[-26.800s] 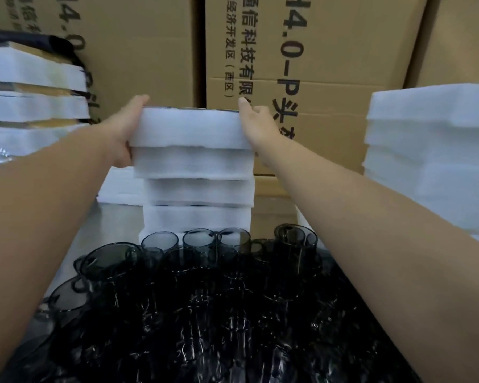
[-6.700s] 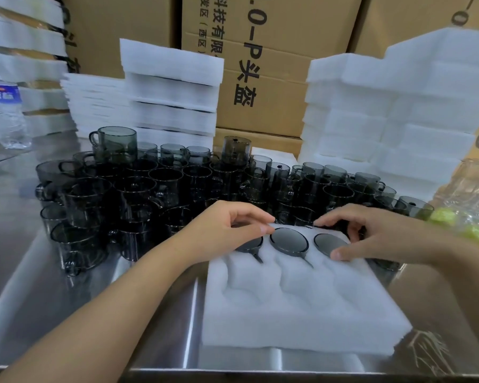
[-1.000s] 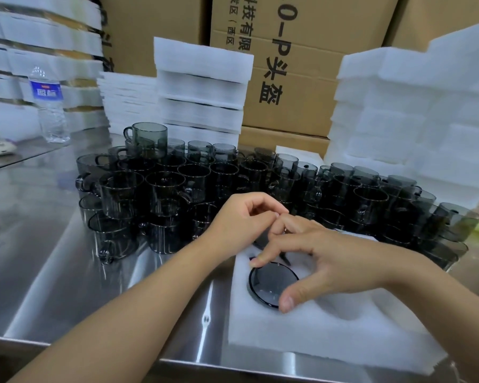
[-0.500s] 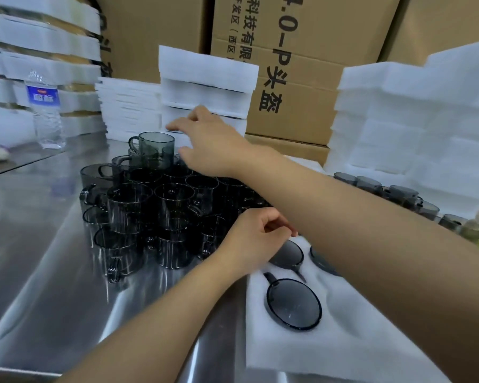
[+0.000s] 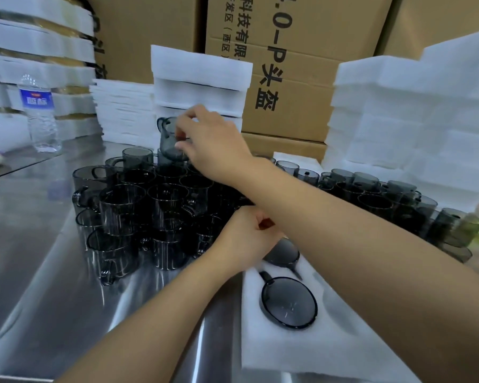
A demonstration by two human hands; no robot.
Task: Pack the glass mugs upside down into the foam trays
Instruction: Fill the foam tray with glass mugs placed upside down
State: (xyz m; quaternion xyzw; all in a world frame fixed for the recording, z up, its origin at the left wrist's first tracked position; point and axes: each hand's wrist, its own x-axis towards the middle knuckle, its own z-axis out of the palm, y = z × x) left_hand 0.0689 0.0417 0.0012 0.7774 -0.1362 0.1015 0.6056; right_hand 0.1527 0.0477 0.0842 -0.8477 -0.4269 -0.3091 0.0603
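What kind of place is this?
Probably a packing room or warehouse: big cardboard boxes stand behind, white foam trays are piled up, and lots of dark glass mugs crowd a metal table.

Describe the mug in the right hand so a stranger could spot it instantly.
On the steel table, find the crowd of smoky glass mugs before the middle white foam stack. At its far edge, one mug alone rises above the others, gripped by the right hand.

Mugs (image 5: 138, 208) left of foam tray (image 5: 310, 352) on table (image 5: 33, 272).

Smoky grey mugs (image 5: 122, 205); white foam tray (image 5: 302, 352); brown cartons (image 5: 302, 111).
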